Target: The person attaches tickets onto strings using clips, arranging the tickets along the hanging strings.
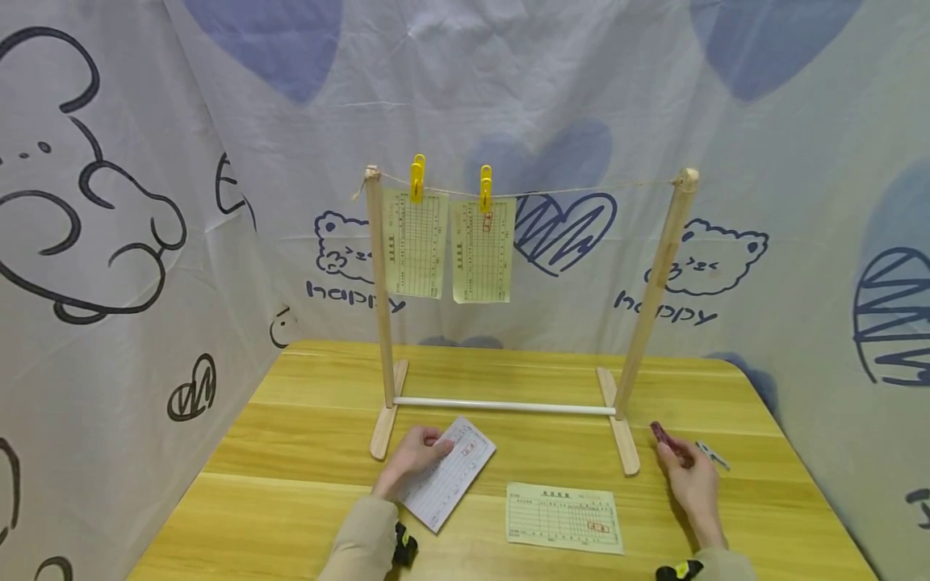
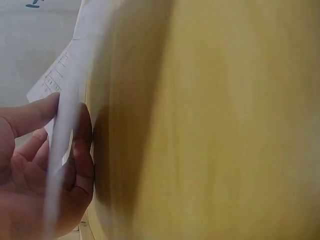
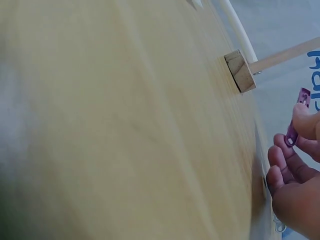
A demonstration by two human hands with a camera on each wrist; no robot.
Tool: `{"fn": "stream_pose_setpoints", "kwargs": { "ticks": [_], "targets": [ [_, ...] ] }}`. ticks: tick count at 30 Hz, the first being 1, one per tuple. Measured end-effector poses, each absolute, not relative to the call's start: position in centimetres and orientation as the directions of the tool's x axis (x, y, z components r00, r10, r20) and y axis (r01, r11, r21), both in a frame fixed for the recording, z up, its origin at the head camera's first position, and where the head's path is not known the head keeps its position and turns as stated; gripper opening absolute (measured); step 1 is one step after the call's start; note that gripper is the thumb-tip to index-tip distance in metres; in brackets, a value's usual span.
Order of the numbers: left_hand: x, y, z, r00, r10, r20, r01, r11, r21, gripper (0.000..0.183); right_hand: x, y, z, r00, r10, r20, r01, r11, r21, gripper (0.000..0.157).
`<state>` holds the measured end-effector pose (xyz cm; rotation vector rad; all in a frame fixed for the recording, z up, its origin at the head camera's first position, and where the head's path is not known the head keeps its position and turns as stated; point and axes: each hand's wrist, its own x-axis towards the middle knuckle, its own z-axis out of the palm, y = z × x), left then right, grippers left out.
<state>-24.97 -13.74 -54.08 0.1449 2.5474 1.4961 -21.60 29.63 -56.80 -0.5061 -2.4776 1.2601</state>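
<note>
Facing you hangs a pale printed cloth (image 1: 523,48), with the wooden desk (image 1: 240,500) in front. On the desk stands a wooden frame (image 1: 656,294), its posts joined low down by a white rod (image 1: 501,405) and at the top by a thin string (image 1: 581,190). One yellow-green form (image 1: 563,518) lies flat between your two grips; two hanging forms (image 1: 483,260) are on the string towards its left end. Your left grip (image 1: 414,458) pinches a white printed paper (image 1: 454,478) between thumb and fingers, slanted, near the frame's left foot. Your right grip (image 1: 690,476), outside the right foot, pinches a dark red clip (image 1: 663,436). Two yellow clips (image 1: 486,190) fasten the hanging forms. A grey clip (image 1: 712,455) lies just beside your right grip.
</note>
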Motion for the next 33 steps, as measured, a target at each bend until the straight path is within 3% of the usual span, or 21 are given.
{"fn": "stream_pose_setpoints", "kwargs": {
  "ticks": [10, 19, 30, 33],
  "targets": [
    [-25.1, -13.6, -54.1, -0.987, 0.129, -0.096, -0.029, 0.445, 0.895, 0.023, -21.5, 28.8, -56.5, -0.821, 0.557, 0.125, 0.107, 0.366, -0.925, 0.046],
    [-25.3, -13.3, -54.0, -0.995, 0.080, -0.059, -0.026, 0.359, 0.933, 0.022, -21.5, 28.3, -55.4, -0.821, 0.571, 0.025, 0.027, 0.082, -0.996, 0.058],
    [-25.6, -12.7, -53.6, -1.000, -0.006, 0.004, 0.002, 0.269, 0.963, 0.022, -21.9, 27.4, -54.1, -0.804, 0.594, 0.033, -0.157, -0.158, -0.975, 0.053],
    [-25.4, -12.5, -53.3, -0.999, -0.030, 0.017, 0.009, 0.244, 0.970, 0.023, -21.9, 27.3, -53.7, -0.801, 0.597, 0.034, -0.214, -0.232, -0.949, 0.037]
  ]
}}
